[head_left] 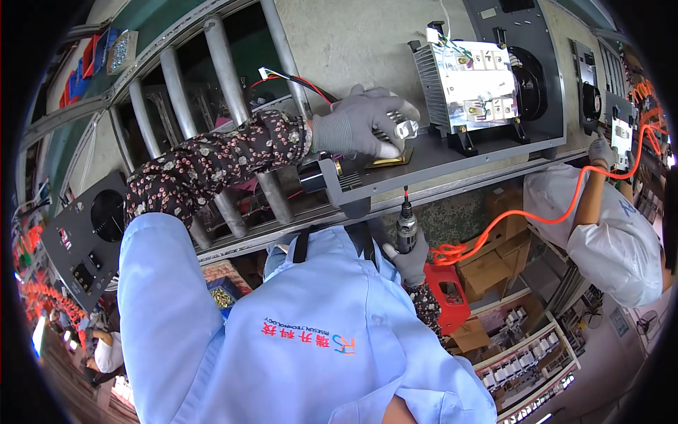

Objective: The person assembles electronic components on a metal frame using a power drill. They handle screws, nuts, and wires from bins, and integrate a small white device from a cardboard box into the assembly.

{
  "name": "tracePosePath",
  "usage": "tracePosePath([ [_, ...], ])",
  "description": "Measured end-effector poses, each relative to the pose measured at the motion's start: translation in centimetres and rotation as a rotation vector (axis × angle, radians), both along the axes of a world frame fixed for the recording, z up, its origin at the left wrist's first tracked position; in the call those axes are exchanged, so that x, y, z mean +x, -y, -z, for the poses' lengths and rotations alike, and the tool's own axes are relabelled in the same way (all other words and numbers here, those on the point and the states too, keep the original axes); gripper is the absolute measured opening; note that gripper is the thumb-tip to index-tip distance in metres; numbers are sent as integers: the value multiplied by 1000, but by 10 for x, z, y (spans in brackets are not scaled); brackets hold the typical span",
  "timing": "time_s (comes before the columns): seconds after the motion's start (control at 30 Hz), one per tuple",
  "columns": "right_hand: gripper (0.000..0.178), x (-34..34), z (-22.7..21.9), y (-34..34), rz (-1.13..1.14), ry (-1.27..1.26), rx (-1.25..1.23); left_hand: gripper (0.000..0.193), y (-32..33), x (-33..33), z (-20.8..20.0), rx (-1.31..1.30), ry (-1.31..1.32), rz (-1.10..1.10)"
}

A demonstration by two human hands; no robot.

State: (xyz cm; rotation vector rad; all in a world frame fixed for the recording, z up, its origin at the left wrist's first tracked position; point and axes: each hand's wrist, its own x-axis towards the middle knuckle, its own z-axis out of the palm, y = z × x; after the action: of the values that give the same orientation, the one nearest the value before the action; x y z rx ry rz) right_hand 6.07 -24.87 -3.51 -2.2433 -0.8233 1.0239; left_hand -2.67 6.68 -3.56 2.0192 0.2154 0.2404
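Pressing down near the front edge of the grey metal panel [452, 152], the left hand [364, 124] in a grey glove has its grip clenched over a small silver metal bracket [405, 129], with a brass-coloured plate [388, 161] lying just under the fingers. That panel rests on the roller conveyor [226, 92] that serves here as the counter, and toward its far right side stands a shiny finned heat-sink module [470, 85] beside a round black fan opening [530, 81]. Below the panel's front edge, the right hand [412, 261] is grasping an electric screwdriver [406, 226] held upright, its red-tipped bit just under the edge. An orange coiled cable [565, 205] runs off toward a co-worker's gloved hand [602, 150] at the right
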Motion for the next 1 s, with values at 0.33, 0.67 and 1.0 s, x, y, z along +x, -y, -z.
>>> tracePosePath([
  [0.33, 61, -1, 5, 7, 27, -40, -4, 17, 0, 9, -6, 120, -62, -7],
  [0.67, 62, 1, 1, 6, 14, -16, -96, 15, 2, 11, -13, 95, -122, -13],
  [1.0, 63, 2, -1, 7, 25, -54, -36, 15, 3, 10, -8, 138, -69, -3],
])
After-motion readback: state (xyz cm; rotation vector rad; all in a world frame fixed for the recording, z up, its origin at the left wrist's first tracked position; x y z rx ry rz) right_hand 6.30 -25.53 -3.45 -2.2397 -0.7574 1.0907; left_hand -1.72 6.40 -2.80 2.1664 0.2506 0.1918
